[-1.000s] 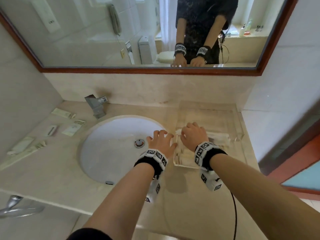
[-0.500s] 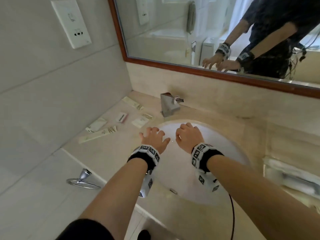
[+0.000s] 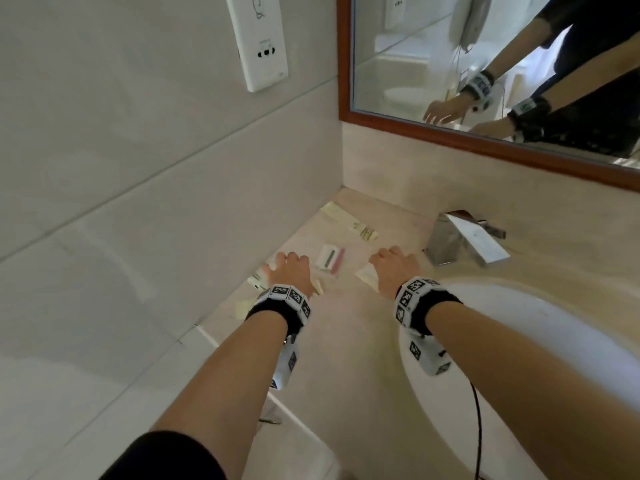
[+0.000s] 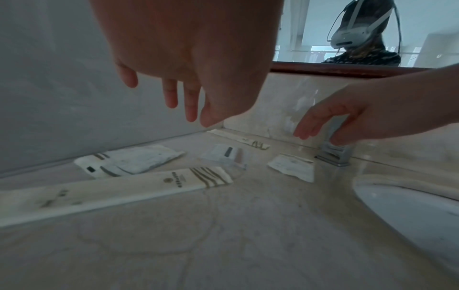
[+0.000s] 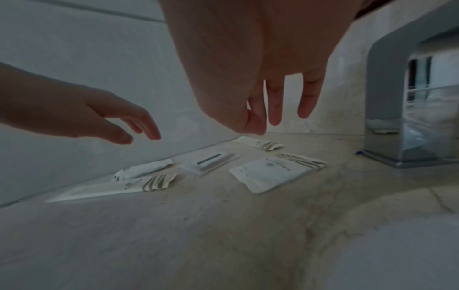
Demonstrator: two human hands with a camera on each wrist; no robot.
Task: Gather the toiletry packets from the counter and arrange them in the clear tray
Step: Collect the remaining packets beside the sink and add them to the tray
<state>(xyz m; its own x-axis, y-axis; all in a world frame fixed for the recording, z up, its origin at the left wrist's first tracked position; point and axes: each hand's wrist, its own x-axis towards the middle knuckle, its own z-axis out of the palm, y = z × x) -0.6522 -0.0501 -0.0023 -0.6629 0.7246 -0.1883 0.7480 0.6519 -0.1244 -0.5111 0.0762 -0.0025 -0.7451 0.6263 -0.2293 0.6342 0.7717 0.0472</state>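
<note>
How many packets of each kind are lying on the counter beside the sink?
Long cream paper packets with brown stripes: 2
Short white paper sachets: 2
Clear plastic packet with a pink item inside: 1
Total: 5

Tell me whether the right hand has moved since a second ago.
Yes. The right hand was over the clear tray to the right of the basin; it now hangs left of the faucet, above the square packet.
</note>
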